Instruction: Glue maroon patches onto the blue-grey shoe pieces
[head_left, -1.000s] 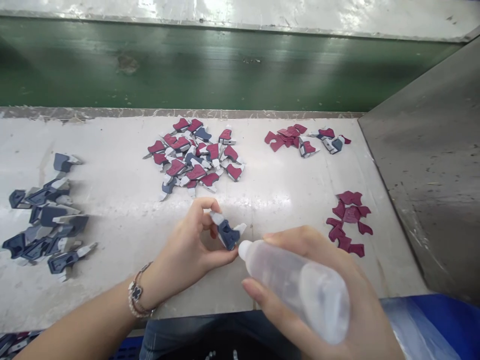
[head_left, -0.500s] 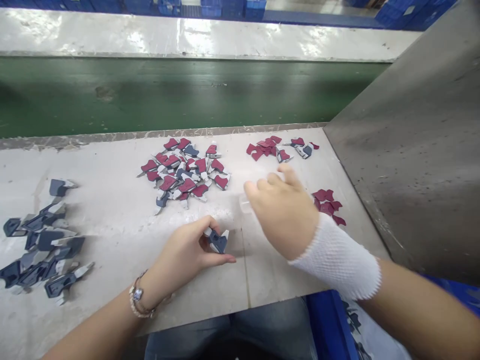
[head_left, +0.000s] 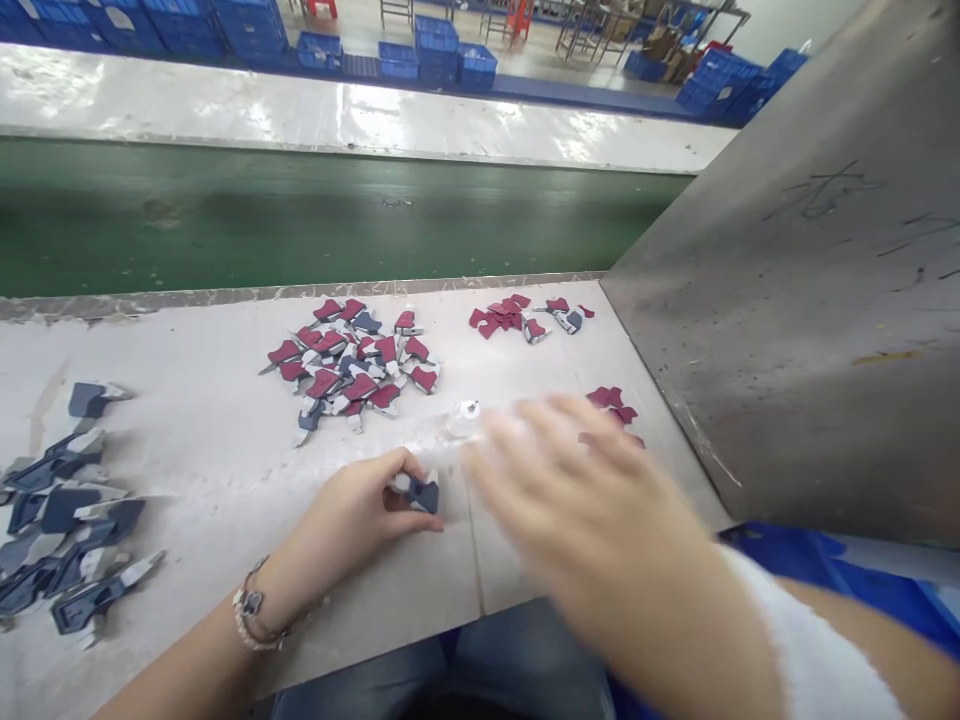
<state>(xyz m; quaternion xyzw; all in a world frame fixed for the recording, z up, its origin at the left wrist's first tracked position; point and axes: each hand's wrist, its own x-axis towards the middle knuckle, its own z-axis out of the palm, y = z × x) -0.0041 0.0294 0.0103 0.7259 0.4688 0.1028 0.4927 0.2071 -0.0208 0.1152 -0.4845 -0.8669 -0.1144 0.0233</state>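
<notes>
Your left hand (head_left: pixel 352 515) pinches a blue-grey piece (head_left: pixel 420 492) on the near counter (head_left: pixel 210 440); your blurred right hand (head_left: pixel 592 500), grip unreadable, sweeps beside the small bottle (head_left: pixel 463 418), which it could topple

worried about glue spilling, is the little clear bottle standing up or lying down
Cannot tell. The bottle sits on the table beyond the blurred right hand, and only its capped tip shows clearly.

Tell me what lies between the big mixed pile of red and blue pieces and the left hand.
Only bare tabletop separates the mixed pile from the left hand, per the head view.
</notes>
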